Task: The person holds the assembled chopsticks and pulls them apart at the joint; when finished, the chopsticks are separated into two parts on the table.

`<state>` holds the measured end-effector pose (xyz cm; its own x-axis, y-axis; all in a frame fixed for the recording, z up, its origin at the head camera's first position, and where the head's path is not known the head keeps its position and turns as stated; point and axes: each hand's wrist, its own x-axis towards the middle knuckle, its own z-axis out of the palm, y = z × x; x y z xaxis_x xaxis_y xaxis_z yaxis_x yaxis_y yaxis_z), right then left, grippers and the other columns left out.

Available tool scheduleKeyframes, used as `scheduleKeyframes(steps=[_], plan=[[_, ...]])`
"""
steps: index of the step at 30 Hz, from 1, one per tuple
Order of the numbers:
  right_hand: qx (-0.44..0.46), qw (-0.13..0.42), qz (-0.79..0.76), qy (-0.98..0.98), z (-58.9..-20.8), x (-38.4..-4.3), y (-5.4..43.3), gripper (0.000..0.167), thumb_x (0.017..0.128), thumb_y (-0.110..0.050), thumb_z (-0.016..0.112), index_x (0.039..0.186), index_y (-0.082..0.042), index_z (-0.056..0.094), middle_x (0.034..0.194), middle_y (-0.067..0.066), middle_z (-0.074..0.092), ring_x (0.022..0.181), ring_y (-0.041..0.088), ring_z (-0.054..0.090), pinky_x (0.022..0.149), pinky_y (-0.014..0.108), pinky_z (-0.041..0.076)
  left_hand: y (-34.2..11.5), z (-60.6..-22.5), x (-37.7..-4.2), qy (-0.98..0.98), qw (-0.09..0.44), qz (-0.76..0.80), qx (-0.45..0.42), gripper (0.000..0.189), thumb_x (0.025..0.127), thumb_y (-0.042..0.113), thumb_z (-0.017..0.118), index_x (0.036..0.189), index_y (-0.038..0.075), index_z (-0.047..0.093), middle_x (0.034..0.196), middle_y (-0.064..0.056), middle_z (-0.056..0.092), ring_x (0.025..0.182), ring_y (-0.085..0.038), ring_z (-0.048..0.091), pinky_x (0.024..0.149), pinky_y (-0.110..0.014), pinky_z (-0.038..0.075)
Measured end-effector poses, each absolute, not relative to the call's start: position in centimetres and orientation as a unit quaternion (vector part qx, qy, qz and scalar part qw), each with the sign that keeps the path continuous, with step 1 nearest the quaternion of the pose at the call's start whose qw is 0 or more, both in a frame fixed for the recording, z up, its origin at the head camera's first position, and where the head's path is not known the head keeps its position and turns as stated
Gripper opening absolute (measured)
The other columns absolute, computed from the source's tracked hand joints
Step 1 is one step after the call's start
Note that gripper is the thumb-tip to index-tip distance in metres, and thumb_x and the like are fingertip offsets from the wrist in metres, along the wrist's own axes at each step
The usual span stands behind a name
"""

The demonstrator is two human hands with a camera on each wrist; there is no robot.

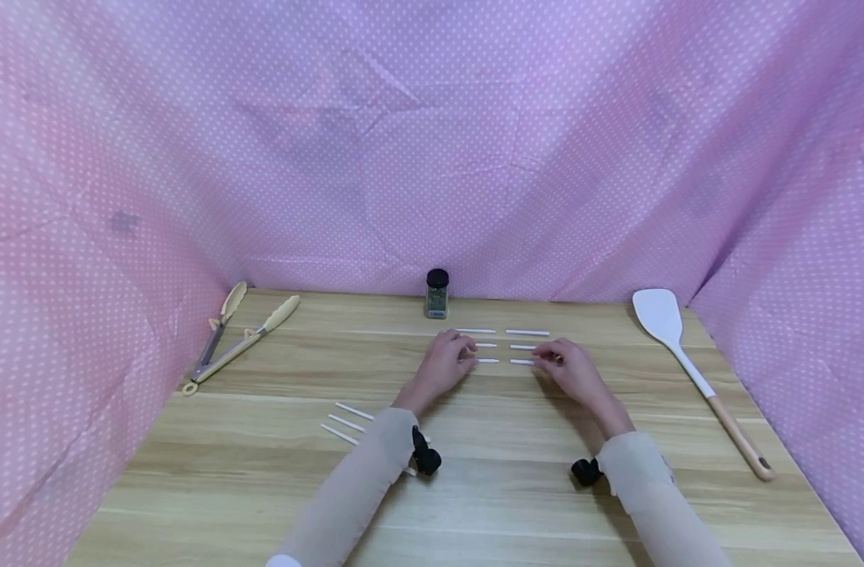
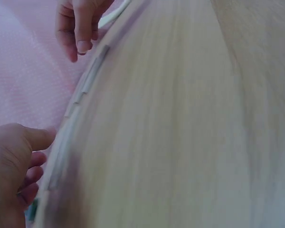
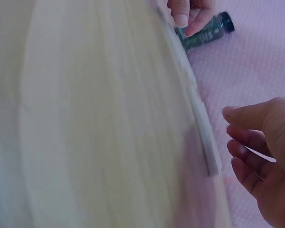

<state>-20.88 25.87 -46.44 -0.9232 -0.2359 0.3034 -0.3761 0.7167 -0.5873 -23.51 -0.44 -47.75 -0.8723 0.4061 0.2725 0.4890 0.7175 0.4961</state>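
Note:
In the head view, two columns of short white sticks lie side by side on the wooden table, several in all. My left hand (image 1: 444, 365) is over the outer ends of the left column of sticks (image 1: 488, 361), hiding part of them. Loosely bent, its fingers hold nothing. At the right column of sticks (image 1: 527, 332), my right hand (image 1: 572, 370) has its fingertips right by the outer end of the nearest stick. The right wrist view shows this hand's thumb and fingers (image 3: 249, 166) apart, with nothing between them.
Three thin white sticks (image 1: 347, 423) lie partly hidden beneath my left forearm. A black-capped spice jar (image 1: 437, 295) stands behind the columns. Cream tongs (image 1: 226, 366) lie spread at the left, and a white spatula (image 1: 660, 315) with a wooden handle at the right. Pink dotted cloth (image 1: 432, 157) surrounds the table.

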Motion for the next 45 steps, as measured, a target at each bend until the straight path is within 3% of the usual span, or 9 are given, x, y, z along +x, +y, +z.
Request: scheduleKeyframes(steps=[8, 17, 28, 45], plan=[[0.214, 0.094, 0.368, -0.9, -45.3, -19.3, 22.7, 0.019, 0.083, 0.0, 0.069, 0.102, 0.0, 0.069, 0.091, 0.011, 0.068, 0.08, 0.018, 0.062, 0.07, 0.027, 0.053, -4.8, -45.3, -22.0, -0.916, 0.033, -0.325, -0.235, 0.019, 0.09, 0.023, 0.066, 0.104, 0.011, 0.067, 0.098, -0.001, 0.058, 0.096, -0.018, 0.053, 0.086, -0.034, 0.047], [0.229, 0.016, 0.4, -0.887, -45.2, -16.9, 17.6, 0.023, 0.088, -0.007, 0.067, 0.11, -0.003, 0.066, 0.096, 0.006, 0.065, 0.087, 0.015, 0.06, 0.077, 0.026, 0.053, -11.0, -44.6, -20.1, -0.916, -0.004, -0.348, -0.201, 0.02, 0.091, 0.028, 0.066, 0.106, 0.015, 0.066, 0.105, 0.001, 0.059, 0.101, -0.017, 0.056, 0.089, -0.036, 0.049], [0.27, -0.048, 0.441, -0.855, -46.5, -14.0, 12.3, 0.024, 0.088, -0.013, 0.068, 0.11, -0.004, 0.065, 0.092, -0.002, 0.063, 0.084, 0.009, 0.058, 0.074, 0.022, 0.051, -17.3, -46.0, -17.9, -0.879, -0.006, -0.413, -0.238, 0.016, 0.089, 0.018, 0.068, 0.101, 0.007, 0.067, 0.097, 0.001, 0.062, 0.09, -0.012, 0.059, 0.081, -0.028, 0.051], [0.303, -0.064, 0.377, -0.873, -47.3, -12.7, 9.7, 0.018, 0.087, -0.021, 0.071, 0.102, -0.011, 0.067, 0.091, -0.005, 0.061, 0.083, 0.006, 0.054, 0.074, 0.02, 0.048, -21.4, -47.1, -15.7, -0.881, -0.048, -0.409, -0.234, 0.01, 0.086, 0.014, 0.07, 0.096, 0.015, 0.067, 0.093, 0.002, 0.064, 0.085, -0.009, 0.058, 0.075, -0.023, 0.05]])
